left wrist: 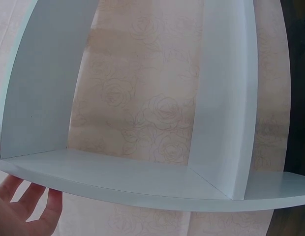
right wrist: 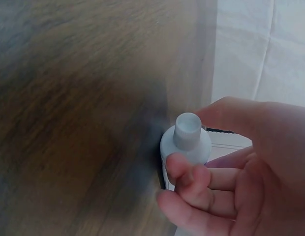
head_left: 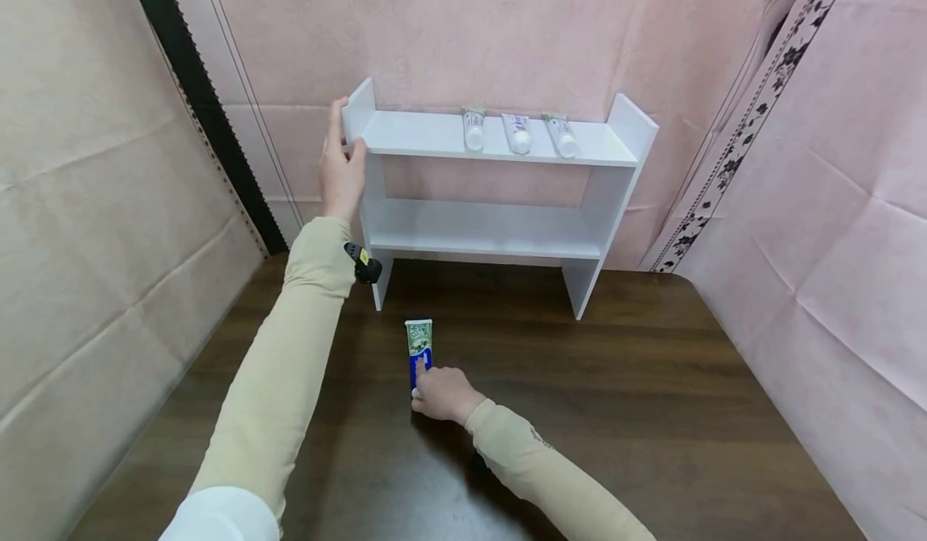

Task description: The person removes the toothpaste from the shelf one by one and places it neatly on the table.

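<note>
A white two-tier shelf (head_left: pixel 481 227) stands at the back of the table. My left hand (head_left: pixel 343 175) grips its left side panel near the top; in the left wrist view the fingers (left wrist: pixel 46 211) lie against the panel's outer face. On the table in front of the shelf is a green and blue toothpaste tube (head_left: pixel 419 338), its cap end towards me. My right hand (head_left: pixel 443 393) holds this tube near the cap. The right wrist view shows the white cap (right wrist: pixel 188 129), with the thumb and curled fingers of that hand around the tube's shoulder.
On the top board lie three tubes, a left one (head_left: pixel 474 130), a middle one (head_left: pixel 517 134) and a right one (head_left: pixel 561 136), white caps facing forward. The lower board (head_left: pixel 485 227) sits beneath them. Pale cloth walls (head_left: pixel 833 203) enclose the dark wooden table (head_left: pixel 652 412).
</note>
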`<action>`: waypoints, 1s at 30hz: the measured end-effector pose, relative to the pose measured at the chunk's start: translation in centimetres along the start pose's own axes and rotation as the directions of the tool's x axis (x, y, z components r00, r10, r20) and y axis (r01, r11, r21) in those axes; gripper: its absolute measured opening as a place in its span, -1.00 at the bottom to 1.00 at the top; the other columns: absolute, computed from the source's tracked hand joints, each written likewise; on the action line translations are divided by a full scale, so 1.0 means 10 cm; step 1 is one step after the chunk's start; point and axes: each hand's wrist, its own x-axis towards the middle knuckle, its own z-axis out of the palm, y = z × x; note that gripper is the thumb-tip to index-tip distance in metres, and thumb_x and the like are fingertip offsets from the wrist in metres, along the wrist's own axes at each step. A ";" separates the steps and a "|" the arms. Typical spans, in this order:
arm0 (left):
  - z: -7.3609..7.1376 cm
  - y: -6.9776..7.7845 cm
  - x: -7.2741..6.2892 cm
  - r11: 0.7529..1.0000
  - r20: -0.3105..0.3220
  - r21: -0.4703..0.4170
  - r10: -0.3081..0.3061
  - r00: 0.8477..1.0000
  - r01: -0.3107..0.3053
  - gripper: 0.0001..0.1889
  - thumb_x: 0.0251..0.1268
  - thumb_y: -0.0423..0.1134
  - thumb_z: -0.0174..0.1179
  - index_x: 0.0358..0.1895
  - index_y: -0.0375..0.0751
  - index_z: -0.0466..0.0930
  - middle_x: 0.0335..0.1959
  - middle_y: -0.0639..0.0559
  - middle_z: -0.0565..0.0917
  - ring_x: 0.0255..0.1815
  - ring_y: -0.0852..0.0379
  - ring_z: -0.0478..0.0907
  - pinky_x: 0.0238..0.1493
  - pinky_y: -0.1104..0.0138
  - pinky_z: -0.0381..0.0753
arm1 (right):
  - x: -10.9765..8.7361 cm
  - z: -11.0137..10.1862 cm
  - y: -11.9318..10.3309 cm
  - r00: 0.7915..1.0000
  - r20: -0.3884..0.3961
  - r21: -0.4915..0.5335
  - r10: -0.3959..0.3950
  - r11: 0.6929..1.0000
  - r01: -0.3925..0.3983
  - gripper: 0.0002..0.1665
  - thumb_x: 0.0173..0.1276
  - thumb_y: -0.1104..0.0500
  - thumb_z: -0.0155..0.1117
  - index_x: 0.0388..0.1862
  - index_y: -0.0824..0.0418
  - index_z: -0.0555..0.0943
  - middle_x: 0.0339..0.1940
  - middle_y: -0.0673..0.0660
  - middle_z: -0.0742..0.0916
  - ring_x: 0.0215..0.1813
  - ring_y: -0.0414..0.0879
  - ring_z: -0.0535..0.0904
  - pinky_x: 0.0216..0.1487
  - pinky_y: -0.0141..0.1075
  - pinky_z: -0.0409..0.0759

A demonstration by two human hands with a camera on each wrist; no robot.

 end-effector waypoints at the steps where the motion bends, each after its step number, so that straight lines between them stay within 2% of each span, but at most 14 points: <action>1: 0.00 0.00 0.00 1.000 -0.001 0.000 0.002 1.000 -0.002 -0.41 0.49 -0.15 -0.15 0.39 0.68 0.02 0.44 0.09 0.28 0.17 0.14 0.35 -0.04 0.29 0.43 | 0.00 0.00 -0.01 1.000 0.002 0.007 0.000 1.000 0.000 -0.27 0.36 -0.03 0.19 0.39 0.34 0.36 -0.42 0.07 0.76 -0.63 -0.20 0.34 -0.58 -0.34 0.35; 3: -0.01 -0.01 0.00 1.000 -0.002 0.003 0.000 1.000 0.000 -0.41 0.49 -0.15 -0.14 0.40 0.66 0.02 0.44 0.08 0.28 0.19 0.13 0.35 -0.01 0.27 0.44 | -0.01 0.00 -0.01 1.000 0.012 0.027 0.001 1.000 -0.001 -0.27 0.37 -0.02 0.18 0.40 0.34 0.34 -0.55 0.04 0.71 -0.66 -0.20 0.30 -0.61 -0.36 0.29; 5: -0.01 -0.02 0.01 1.000 -0.003 -0.001 -0.005 1.000 0.005 -0.41 0.49 -0.15 -0.14 0.40 0.66 0.02 0.45 0.07 0.28 0.20 0.12 0.35 0.01 0.25 0.45 | -0.01 0.00 -0.01 1.000 0.020 0.036 0.002 0.999 -0.002 -0.27 0.38 -0.03 0.18 0.41 0.33 0.33 -0.55 0.05 0.71 -0.68 -0.20 0.31 -0.62 -0.36 0.29; 8: -0.01 -0.02 0.03 1.000 -0.004 -0.003 -0.006 1.000 0.006 -0.41 0.49 -0.15 -0.14 0.40 0.67 0.02 0.45 0.06 0.28 0.21 0.10 0.36 0.04 0.22 0.48 | 0.01 -0.03 0.01 0.999 0.038 0.063 0.011 0.998 -0.013 -0.28 0.39 -0.04 0.18 0.42 0.29 0.33 -0.32 0.09 0.78 -0.62 -0.20 0.42 -0.57 -0.36 0.38; 10: 0.00 -0.03 0.03 1.000 -0.003 0.000 -0.007 1.000 0.007 -0.41 0.49 -0.15 -0.14 0.39 0.68 0.02 0.45 0.05 0.29 0.22 0.07 0.38 0.04 0.20 0.50 | 0.03 -0.07 0.05 0.998 0.058 0.080 0.022 0.996 -0.027 -0.28 0.40 -0.07 0.17 0.43 0.24 0.32 -0.11 0.12 0.78 -0.51 -0.20 0.52 -0.49 -0.34 0.47; 12: 0.00 -0.03 0.04 1.000 -0.001 0.008 -0.006 1.000 0.006 -0.41 0.49 -0.14 -0.14 0.39 0.68 0.02 0.46 0.06 0.29 0.22 0.07 0.40 0.05 0.19 0.51 | 0.05 -0.12 0.10 0.997 0.075 0.109 0.035 0.993 -0.043 -0.29 0.40 -0.07 0.17 0.44 0.19 0.31 0.00 0.13 0.75 -0.41 -0.19 0.56 -0.41 -0.33 0.52; 13: 0.01 -0.04 0.04 1.000 0.000 0.013 -0.007 1.000 0.007 -0.42 0.49 -0.13 -0.14 0.39 0.69 0.02 0.46 0.06 0.29 0.22 0.07 0.40 0.04 0.19 0.51 | 0.07 -0.15 0.14 0.996 0.081 0.123 0.042 0.991 -0.052 -0.29 0.41 -0.08 0.16 0.45 0.17 0.29 0.02 0.13 0.74 -0.39 -0.20 0.56 -0.39 -0.33 0.52; 15: 0.01 -0.05 0.03 1.000 -0.001 0.016 -0.012 1.000 0.013 -0.42 0.48 -0.13 -0.15 0.39 0.69 0.02 0.45 0.06 0.30 0.21 0.07 0.40 0.03 0.20 0.51 | 0.09 -0.22 0.21 0.996 0.075 0.153 0.042 0.987 -0.054 -0.27 0.42 -0.06 0.15 0.48 0.14 0.25 -0.06 0.16 0.75 -0.40 -0.16 0.57 -0.40 -0.31 0.51; 17: 0.01 -0.06 0.02 1.000 -0.005 0.018 -0.016 1.000 0.016 -0.42 0.48 -0.13 -0.15 0.38 0.69 0.02 0.45 0.07 0.31 0.20 0.08 0.40 0.01 0.22 0.49 | 0.11 -0.33 0.27 0.998 0.039 0.192 0.044 0.980 -0.050 -0.25 0.42 -0.03 0.16 0.51 0.08 0.19 0.00 0.20 0.73 -0.41 -0.14 0.55 -0.45 -0.32 0.48; 20: 0.01 -0.06 0.02 1.000 -0.010 0.022 -0.015 1.000 0.015 -0.41 0.47 -0.13 -0.15 0.40 0.66 0.03 0.43 0.05 0.32 0.17 0.06 0.43 -0.05 0.24 0.49 | 0.13 -0.53 0.37 0.998 -0.038 0.223 0.048 0.974 -0.038 -0.15 0.42 0.01 0.16 0.57 -0.03 0.00 0.13 0.27 0.65 -0.43 -0.09 0.57 -0.54 -0.34 0.46; 22: 0.02 -0.06 0.02 1.000 -0.011 0.024 -0.009 1.000 0.009 -0.41 0.47 -0.14 -0.15 0.41 0.63 0.03 0.43 0.03 0.33 0.15 0.05 0.45 -0.07 0.24 0.49 | 0.14 -0.69 0.44 0.993 -0.104 0.219 0.062 0.975 -0.038 -0.07 0.41 0.02 0.17 0.59 -0.11 -0.11 0.27 0.28 0.55 -0.35 -0.07 0.57 -0.54 -0.34 0.50; 23: 0.02 -0.06 0.02 1.000 -0.011 0.025 -0.009 1.000 0.009 -0.42 0.47 -0.13 -0.16 0.41 0.63 0.03 0.43 0.03 0.33 0.15 0.05 0.45 -0.07 0.25 0.50 | 0.14 -0.78 0.47 0.988 -0.136 0.210 0.068 0.977 -0.039 -0.05 0.41 0.02 0.17 0.59 -0.13 -0.15 0.27 0.29 0.54 -0.30 -0.04 0.58 -0.52 -0.32 0.52; 27: 0.02 -0.04 0.02 1.000 -0.008 0.009 -0.005 1.000 0.005 -0.41 0.47 -0.14 -0.15 0.40 0.66 0.03 0.42 0.04 0.32 0.16 0.08 0.41 -0.03 0.23 0.49 | 0.14 -1.14 0.60 0.957 -0.272 0.171 0.095 0.984 -0.049 -0.02 0.41 0.00 0.17 0.59 -0.11 -0.19 0.28 0.29 0.50 -0.05 0.09 0.58 -0.37 -0.21 0.60; 30: 0.01 -0.03 0.02 1.000 -0.008 -0.001 -0.004 1.000 0.004 -0.41 0.47 -0.14 -0.15 0.38 0.70 0.03 0.42 0.05 0.32 0.15 0.12 0.37 -0.02 0.26 0.46 | 0.11 -1.38 0.68 0.928 -0.354 0.164 0.114 0.985 -0.058 -0.03 0.40 0.00 0.18 0.59 -0.09 -0.16 0.29 0.29 0.48 0.02 0.12 0.56 -0.29 -0.14 0.60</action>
